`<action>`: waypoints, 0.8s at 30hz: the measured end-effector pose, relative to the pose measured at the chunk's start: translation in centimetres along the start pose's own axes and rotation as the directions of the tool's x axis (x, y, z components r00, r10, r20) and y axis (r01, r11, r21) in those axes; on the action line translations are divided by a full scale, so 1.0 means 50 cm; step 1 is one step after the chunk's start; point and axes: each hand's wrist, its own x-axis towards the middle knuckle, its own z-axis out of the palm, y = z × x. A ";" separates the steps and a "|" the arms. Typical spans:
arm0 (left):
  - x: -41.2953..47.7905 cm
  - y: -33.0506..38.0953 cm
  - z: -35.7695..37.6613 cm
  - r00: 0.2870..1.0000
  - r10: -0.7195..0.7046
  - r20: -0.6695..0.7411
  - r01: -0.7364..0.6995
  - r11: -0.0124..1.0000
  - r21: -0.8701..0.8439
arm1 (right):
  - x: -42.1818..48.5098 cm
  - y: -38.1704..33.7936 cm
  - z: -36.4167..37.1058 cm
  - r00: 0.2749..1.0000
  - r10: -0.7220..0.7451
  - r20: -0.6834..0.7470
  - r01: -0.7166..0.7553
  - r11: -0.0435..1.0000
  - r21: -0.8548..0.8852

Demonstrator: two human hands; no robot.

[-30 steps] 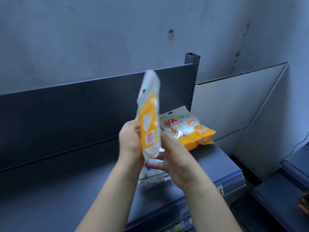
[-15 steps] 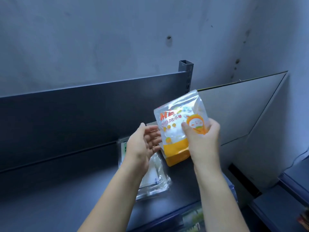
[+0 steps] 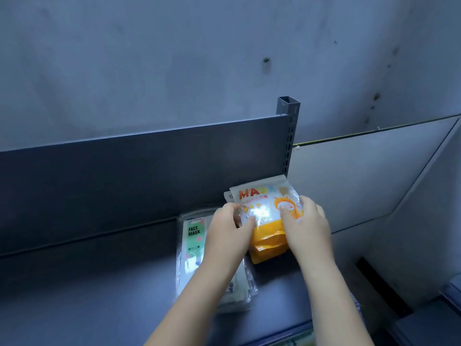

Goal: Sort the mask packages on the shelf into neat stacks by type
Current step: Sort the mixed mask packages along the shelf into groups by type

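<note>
Left hand [image 3: 230, 229] lies on the left edge of the orange mask pack [image 3: 267, 216], thumb curled onto its clear front. Right hand [image 3: 305, 226] presses the pack's right side, fingers bent over the cartoon print. Both grip the pack from either side. It sits on top of more orange packs [image 3: 268, 250] at the shelf's [image 3: 99, 283] right end, against the dark back panel [image 3: 149, 176], just beside the slotted post [image 3: 289, 136]. Left of the stack, touching or nearly so, a green "FACE MASK" pack [image 3: 193, 248] lies flat, its right part hidden under the left forearm. Grey wall [image 3: 174, 58] behind; a pale board [image 3: 361, 171] leans to the right.
</note>
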 end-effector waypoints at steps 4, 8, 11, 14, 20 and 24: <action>-0.006 0.000 -0.005 0.997 0.054 -0.048 -0.051 0.996 0.070 | -0.003 0.003 0.002 0.987 -0.114 -0.111 0.094 0.981 -0.168; -0.010 -0.004 -0.003 0.984 0.164 -0.065 -0.158 0.983 0.097 | -0.018 -0.010 -0.003 0.971 -0.186 -0.149 0.150 0.963 -0.226; -0.019 -0.006 -0.012 0.959 0.276 -0.064 -0.262 0.950 0.168 | -0.033 -0.022 -0.005 0.948 -0.278 -0.152 0.238 0.942 -0.238; -0.021 -0.011 -0.033 0.930 0.365 -0.050 -0.337 0.898 0.283 | -0.054 -0.039 0.001 0.923 -0.364 -0.125 0.325 0.911 -0.255; -0.023 -0.055 -0.137 0.932 0.351 -0.087 -0.273 0.841 0.468 | -0.135 -0.123 0.065 0.884 -0.466 -0.026 0.458 0.876 -0.153; -0.039 -0.105 -0.256 0.902 0.388 -0.191 -0.230 0.805 0.548 | -0.210 -0.187 0.131 0.858 -0.501 0.112 0.513 0.845 -0.153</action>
